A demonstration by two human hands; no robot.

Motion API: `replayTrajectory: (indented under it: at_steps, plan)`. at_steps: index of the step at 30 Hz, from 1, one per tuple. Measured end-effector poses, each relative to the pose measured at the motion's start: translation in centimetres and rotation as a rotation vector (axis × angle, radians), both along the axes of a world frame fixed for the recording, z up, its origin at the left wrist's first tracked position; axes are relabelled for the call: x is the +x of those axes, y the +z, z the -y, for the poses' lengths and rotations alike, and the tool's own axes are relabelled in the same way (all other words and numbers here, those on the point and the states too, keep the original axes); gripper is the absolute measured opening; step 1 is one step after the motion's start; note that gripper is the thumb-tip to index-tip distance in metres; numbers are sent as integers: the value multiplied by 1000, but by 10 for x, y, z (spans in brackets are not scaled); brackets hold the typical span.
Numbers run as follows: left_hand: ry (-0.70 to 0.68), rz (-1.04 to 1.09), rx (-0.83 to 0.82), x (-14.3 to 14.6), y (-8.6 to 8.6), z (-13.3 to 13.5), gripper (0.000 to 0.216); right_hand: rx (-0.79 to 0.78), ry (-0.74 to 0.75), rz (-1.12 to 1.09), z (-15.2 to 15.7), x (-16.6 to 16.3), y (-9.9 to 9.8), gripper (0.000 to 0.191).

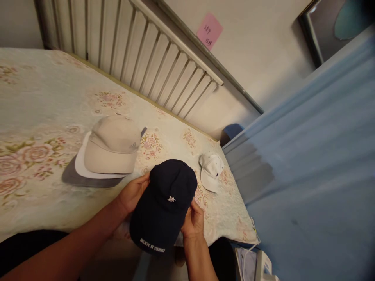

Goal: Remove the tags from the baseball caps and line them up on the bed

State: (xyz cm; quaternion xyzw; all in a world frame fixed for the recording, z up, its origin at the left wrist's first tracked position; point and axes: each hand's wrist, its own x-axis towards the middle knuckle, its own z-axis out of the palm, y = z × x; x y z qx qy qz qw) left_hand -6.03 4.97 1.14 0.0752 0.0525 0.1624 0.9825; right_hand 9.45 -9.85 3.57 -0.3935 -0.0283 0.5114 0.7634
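A dark navy baseball cap (172, 183) is held up in front of me between both hands, its brim tilted down toward me. White letters mark its front, and "BELIEVE IN YOURSELF" runs along the brim edge. My left hand (133, 195) grips the cap's left side, with some fingers hidden behind it. On the right side, my right hand (193, 220) pinches the edge near the brim. A beige cap (114, 136) sits on top of a stack at the left, with a white brim and a grey brim showing underneath. To the right lies a white cap (211, 168).
The caps lie on a bed with a floral sheet (58, 97). A pale slatted rail (164, 50) runs along its far side. Blue curtain (307, 175) hangs at the right, with a dark blue object (231, 132) beside it. A pink note (209, 31) is on the wall.
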Motion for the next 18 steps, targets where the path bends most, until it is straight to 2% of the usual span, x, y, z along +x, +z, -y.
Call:
replayTrajectory:
  at_steps: [3,7,12,18]
  plan:
    - [-3,-90,32,2,-3,5,41,13,-14,-13,2,7,0,16]
    - [-93,-168,92,2,-7,12,36,23,-14,4,5,14,0,16]
    - [28,-97,211,0,-2,16,34,34,-4,49,6,12,4,20]
    - [147,-125,213,1,-1,10,35,54,-5,-12,8,-2,1,22]
